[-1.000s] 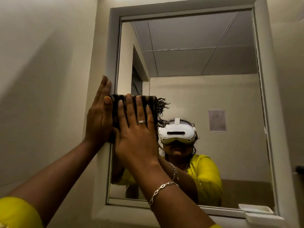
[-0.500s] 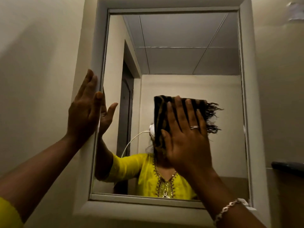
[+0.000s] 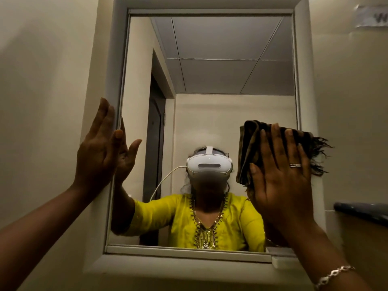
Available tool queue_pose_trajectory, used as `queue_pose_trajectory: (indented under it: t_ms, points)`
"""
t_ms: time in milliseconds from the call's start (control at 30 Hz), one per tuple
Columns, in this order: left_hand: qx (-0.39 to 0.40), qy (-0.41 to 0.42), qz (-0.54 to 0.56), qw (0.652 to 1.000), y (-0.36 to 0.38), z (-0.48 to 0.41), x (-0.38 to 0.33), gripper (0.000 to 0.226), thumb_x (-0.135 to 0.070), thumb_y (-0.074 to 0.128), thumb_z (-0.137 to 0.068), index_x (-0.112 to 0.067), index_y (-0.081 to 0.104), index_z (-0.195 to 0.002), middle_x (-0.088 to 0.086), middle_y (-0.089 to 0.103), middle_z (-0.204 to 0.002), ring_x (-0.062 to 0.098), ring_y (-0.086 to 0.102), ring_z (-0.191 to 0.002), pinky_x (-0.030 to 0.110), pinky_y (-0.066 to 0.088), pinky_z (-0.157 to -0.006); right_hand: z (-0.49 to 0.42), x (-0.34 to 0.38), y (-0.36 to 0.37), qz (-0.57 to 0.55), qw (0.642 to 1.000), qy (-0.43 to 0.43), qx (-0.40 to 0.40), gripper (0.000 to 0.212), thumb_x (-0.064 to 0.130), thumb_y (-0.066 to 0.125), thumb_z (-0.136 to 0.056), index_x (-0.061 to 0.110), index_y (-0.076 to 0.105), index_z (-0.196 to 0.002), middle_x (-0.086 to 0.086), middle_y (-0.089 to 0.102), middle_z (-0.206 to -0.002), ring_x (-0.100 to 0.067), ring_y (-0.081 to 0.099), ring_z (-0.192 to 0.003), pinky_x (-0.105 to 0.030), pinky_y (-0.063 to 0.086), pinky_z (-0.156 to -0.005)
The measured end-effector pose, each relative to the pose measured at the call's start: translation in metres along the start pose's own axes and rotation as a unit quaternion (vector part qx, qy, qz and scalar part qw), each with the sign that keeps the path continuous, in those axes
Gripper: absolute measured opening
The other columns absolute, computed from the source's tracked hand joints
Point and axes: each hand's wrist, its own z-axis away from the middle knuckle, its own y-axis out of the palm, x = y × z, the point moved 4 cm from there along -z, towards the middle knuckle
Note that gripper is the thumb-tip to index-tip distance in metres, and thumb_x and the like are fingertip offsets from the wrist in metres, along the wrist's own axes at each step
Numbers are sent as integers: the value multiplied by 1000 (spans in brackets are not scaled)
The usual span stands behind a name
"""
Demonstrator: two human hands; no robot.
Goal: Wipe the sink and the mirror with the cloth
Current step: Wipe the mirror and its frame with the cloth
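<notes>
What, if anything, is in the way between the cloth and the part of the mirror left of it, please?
Nothing visible. The right hand presses the cloth flat against the mirror at its right edge, and the glass to its left is bare. The left hand rests on the frame at the left side, off the glass.

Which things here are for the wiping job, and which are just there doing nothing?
For the job:
- cloth, pressed flat under the right hand
- mirror, with its frame
- left hand, braced flat on the frame's left side

Just there:
- paper sign on the wall, top right
- dark ledge at the right edge
</notes>
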Motion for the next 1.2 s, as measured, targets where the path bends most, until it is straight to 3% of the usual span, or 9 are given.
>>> queue_pose_trajectory:
  t_ms: [100, 200, 233, 333, 467, 567, 700, 833, 1200]
  points:
    - [11, -10, 20, 1000, 2, 4, 7, 77, -58, 16, -92, 3, 25, -138, 19, 21, -148, 22, 23, -134, 9, 24, -103, 4, 4, 0, 8, 1000, 23, -5, 59, 38, 25, -94, 12, 20, -147, -12, 17, -155, -29, 11, -143, -45, 12, -115]
    - [17, 2, -8, 1000, 7, 5, 20, 59, -31, 47, -94, -1, 24, -140, 15, 17, -150, 17, 18, -138, 8, 19, -107, 8, 18, 2, 13, 998, 56, -7, 61, 41, 22, -95, 10, 19, -147, -15, 16, -154, -32, 11, -143, -47, 12, -114]
    - [17, 3, -2, 1000, 7, 5, 21, 60, -31, 47, -94, 0, 24, -140, 13, 16, -150, 17, 19, -138, 9, 19, -107, 10, 25, 3, 14, 998, 63, -3, 61, 42, 22, -95, 9, 19, -147, -15, 16, -154, -33, 11, -143, -47, 12, -114]
    - [12, -4, 42, 999, -1, 4, 5, 77, -58, 17, -92, 5, 26, -136, 19, 21, -147, 23, 24, -135, 12, 24, -106, 14, 48, 6, 16, 998, 68, 1, 62, 41, 25, -95, 7, 21, -146, -17, 17, -154, -36, 13, -142, -49, 13, -113]
    - [20, -26, 91, 995, -9, 3, -15, 102, -76, 13, -82, 12, 29, -132, 27, 23, -144, 37, 27, -132, 34, 30, -104, 16, 91, 11, 6, 998, 61, 11, 62, 42, 26, -93, 8, 23, -145, -17, 20, -153, -35, 13, -141, -48, 12, -112]
    - [12, -46, 122, 991, -12, 4, -21, 110, -82, 14, -76, 11, 30, -131, 25, 23, -144, 28, 28, -134, 16, 25, -106, 12, 128, 18, -10, 999, 46, 27, 63, 42, 26, -92, 8, 25, -145, -16, 21, -152, -34, 13, -140, -48, 13, -112]
    - [0, -51, 151, 987, -11, 6, -12, 102, -79, 14, -79, 6, 30, -133, 14, 22, -146, -10, 22, -130, 11, 22, -106, 5, 175, 28, -48, 997, 37, 47, 65, 42, 27, -90, 9, 23, -145, -16, 19, -153, -34, 11, -141, -49, 10, -112]
    - [-1, -35, 161, 986, -4, 7, 6, 78, -60, 10, -91, 2, 31, -134, 13, 24, -146, 1, 22, -134, 12, 21, -107, -1, 218, 33, -90, 994, 6, 57, 64, 40, 27, -89, 8, 21, -144, -16, 18, -153, -34, 12, -141, -48, 8, -112]
    - [-2, -37, 176, 984, -2, 8, 13, 80, -60, 11, -91, 5, 32, -134, 17, 23, -148, 2, 22, -135, 14, 22, -108, 1, 227, 37, -101, 992, -46, 58, 61, 39, 23, -92, 9, 21, -145, -15, 17, -154, -31, 7, -142, -47, 9, -113]
